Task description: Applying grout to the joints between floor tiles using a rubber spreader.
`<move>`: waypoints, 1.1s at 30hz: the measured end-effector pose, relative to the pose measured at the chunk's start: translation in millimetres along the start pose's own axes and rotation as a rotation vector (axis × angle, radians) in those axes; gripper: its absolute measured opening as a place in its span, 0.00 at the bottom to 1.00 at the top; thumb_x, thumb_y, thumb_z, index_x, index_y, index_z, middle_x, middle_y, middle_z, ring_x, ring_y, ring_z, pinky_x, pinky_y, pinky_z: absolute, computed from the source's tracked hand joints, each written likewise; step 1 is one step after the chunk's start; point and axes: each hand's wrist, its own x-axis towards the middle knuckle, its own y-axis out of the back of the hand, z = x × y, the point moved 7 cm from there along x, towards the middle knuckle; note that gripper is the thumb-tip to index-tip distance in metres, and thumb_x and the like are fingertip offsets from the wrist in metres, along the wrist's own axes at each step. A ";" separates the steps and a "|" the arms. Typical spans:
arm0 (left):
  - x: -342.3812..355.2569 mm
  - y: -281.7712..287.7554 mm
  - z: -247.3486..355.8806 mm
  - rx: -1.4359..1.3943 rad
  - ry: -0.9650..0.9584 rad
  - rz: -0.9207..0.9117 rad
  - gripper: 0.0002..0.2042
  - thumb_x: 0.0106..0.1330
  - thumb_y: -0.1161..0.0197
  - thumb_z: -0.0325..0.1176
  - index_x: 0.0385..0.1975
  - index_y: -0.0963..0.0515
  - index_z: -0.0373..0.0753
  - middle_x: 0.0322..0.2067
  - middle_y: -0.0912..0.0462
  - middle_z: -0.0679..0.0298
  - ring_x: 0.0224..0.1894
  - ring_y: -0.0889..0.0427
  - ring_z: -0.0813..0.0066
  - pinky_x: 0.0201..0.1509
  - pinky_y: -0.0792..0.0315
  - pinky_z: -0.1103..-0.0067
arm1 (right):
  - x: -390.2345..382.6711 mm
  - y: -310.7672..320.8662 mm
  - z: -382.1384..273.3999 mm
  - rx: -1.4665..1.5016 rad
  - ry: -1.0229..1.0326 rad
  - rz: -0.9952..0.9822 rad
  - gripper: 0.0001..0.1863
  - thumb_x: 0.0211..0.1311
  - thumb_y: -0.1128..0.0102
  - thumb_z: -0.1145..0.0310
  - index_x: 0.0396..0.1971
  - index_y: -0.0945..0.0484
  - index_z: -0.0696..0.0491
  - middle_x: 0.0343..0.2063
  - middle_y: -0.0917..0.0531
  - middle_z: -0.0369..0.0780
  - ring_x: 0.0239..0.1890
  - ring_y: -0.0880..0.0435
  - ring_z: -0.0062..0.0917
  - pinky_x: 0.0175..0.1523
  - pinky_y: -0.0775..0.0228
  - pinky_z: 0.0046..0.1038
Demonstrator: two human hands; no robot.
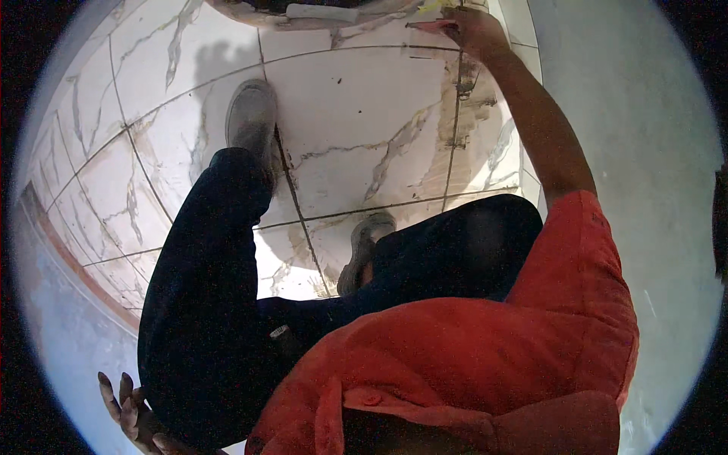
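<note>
My right hand (476, 34) is stretched far forward to the upper right, low over the tiles beside the wall. Its fingers are bent together around something that I cannot make out. A thin pinkish edge (431, 26) points left from the fingers, and a small yellow patch shows just beyond. Below the hand, brown smears (459, 98) run along a tile joint. At the lower left, my left hand (130, 413) hangs beside my left knee, with its fingers apart and nothing in them.
White tiles (356, 106) with grey veins cover the floor. A round dark container (265, 21), cut off by the top edge, has a pale bar (322, 12) across it. A grey-green wall (629, 152) stands close on my right. My grey shoes (252, 114) are planted apart.
</note>
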 end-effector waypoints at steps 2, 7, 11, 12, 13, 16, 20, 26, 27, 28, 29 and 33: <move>-3.5 1.7 -3.3 -0.015 -0.054 -0.026 0.26 0.74 0.69 0.52 0.37 0.24 0.41 0.38 0.18 0.56 0.54 0.24 0.54 0.61 0.35 0.55 | -2.6 7.1 -20.2 0.045 0.106 -0.068 0.19 0.58 0.39 0.53 0.48 0.21 0.43 0.40 0.17 0.41 0.42 0.17 0.36 0.48 0.25 0.36; -27.5 7.1 -51.3 -0.108 0.152 0.006 0.24 0.73 0.65 0.50 0.40 0.26 0.37 0.50 0.27 0.50 0.56 0.26 0.52 0.58 0.32 0.59 | -17.9 -33.9 -24.0 0.010 0.274 -0.063 0.15 0.59 0.41 0.54 0.43 0.21 0.42 0.37 0.16 0.40 0.42 0.17 0.38 0.47 0.25 0.41; -44.0 11.8 -66.2 -0.200 0.253 0.008 0.22 0.72 0.63 0.47 0.45 0.27 0.35 0.61 0.36 0.44 0.57 0.28 0.51 0.53 0.27 0.64 | 14.5 -7.4 -22.9 0.040 0.070 0.029 0.15 0.56 0.38 0.58 0.43 0.19 0.43 0.35 0.16 0.43 0.39 0.16 0.36 0.45 0.24 0.35; -47.5 11.9 -71.0 -0.196 0.262 0.009 0.22 0.72 0.63 0.47 0.45 0.27 0.35 0.61 0.36 0.44 0.57 0.28 0.51 0.53 0.27 0.64 | 25.2 -19.1 -26.5 0.164 0.142 -0.044 0.14 0.56 0.37 0.61 0.42 0.18 0.47 0.36 0.15 0.42 0.39 0.16 0.34 0.45 0.24 0.35; -42.6 5.3 -79.0 -0.211 0.256 -0.035 0.22 0.72 0.63 0.47 0.46 0.27 0.36 0.61 0.36 0.43 0.57 0.28 0.50 0.54 0.27 0.63 | 17.5 -22.7 -14.9 0.275 0.174 -0.121 0.13 0.56 0.35 0.64 0.40 0.17 0.51 0.36 0.15 0.42 0.39 0.16 0.32 0.45 0.24 0.35; -59.4 16.7 -91.4 -0.168 0.297 -0.044 0.21 0.72 0.64 0.47 0.47 0.27 0.39 0.61 0.37 0.42 0.58 0.29 0.49 0.55 0.29 0.62 | 24.5 -14.1 -44.7 0.398 0.055 -0.273 0.13 0.55 0.35 0.63 0.39 0.17 0.50 0.36 0.15 0.42 0.39 0.17 0.33 0.45 0.24 0.35; -49.8 9.9 -79.6 -0.158 0.190 -0.072 0.22 0.72 0.66 0.49 0.47 0.28 0.39 0.62 0.38 0.41 0.58 0.29 0.48 0.57 0.30 0.60 | 56.7 -52.4 -27.3 0.334 -0.154 -0.111 0.16 0.53 0.35 0.57 0.41 0.18 0.48 0.36 0.15 0.42 0.40 0.17 0.34 0.46 0.24 0.36; -55.4 9.8 -76.9 -0.134 0.232 -0.057 0.23 0.71 0.65 0.51 0.46 0.28 0.40 0.62 0.38 0.41 0.56 0.28 0.48 0.55 0.30 0.60 | 47.4 -6.3 -30.4 0.035 -0.014 -0.048 0.16 0.56 0.39 0.56 0.42 0.18 0.46 0.37 0.15 0.40 0.40 0.17 0.33 0.45 0.24 0.35; -53.8 8.9 -77.6 -0.138 0.235 -0.057 0.23 0.71 0.65 0.51 0.46 0.28 0.40 0.62 0.38 0.41 0.56 0.28 0.48 0.55 0.30 0.60 | 38.2 10.4 -37.7 0.002 0.079 -0.011 0.16 0.57 0.39 0.56 0.42 0.18 0.46 0.36 0.15 0.40 0.40 0.17 0.32 0.45 0.24 0.35; -49.7 11.2 -72.3 -0.130 0.211 -0.077 0.23 0.71 0.65 0.51 0.46 0.28 0.40 0.62 0.39 0.41 0.57 0.28 0.48 0.55 0.30 0.60 | 27.7 32.9 -48.4 0.271 -0.007 -0.108 0.19 0.58 0.41 0.53 0.45 0.19 0.46 0.34 0.15 0.40 0.36 0.16 0.32 0.41 0.24 0.35; -46.8 10.3 -69.6 -0.131 0.180 -0.100 0.24 0.71 0.65 0.52 0.47 0.28 0.40 0.62 0.39 0.41 0.57 0.29 0.48 0.55 0.30 0.60 | 21.3 30.7 -53.8 0.271 -0.007 -0.110 0.19 0.58 0.41 0.53 0.45 0.19 0.46 0.34 0.15 0.40 0.36 0.16 0.32 0.41 0.24 0.35; -48.1 10.1 -70.5 -0.217 0.161 -0.065 0.23 0.71 0.65 0.52 0.49 0.29 0.42 0.62 0.39 0.41 0.57 0.29 0.49 0.56 0.31 0.59 | 5.0 -12.0 -86.3 0.187 0.236 -0.099 0.13 0.56 0.38 0.57 0.41 0.18 0.41 0.37 0.16 0.41 0.42 0.17 0.35 0.48 0.26 0.38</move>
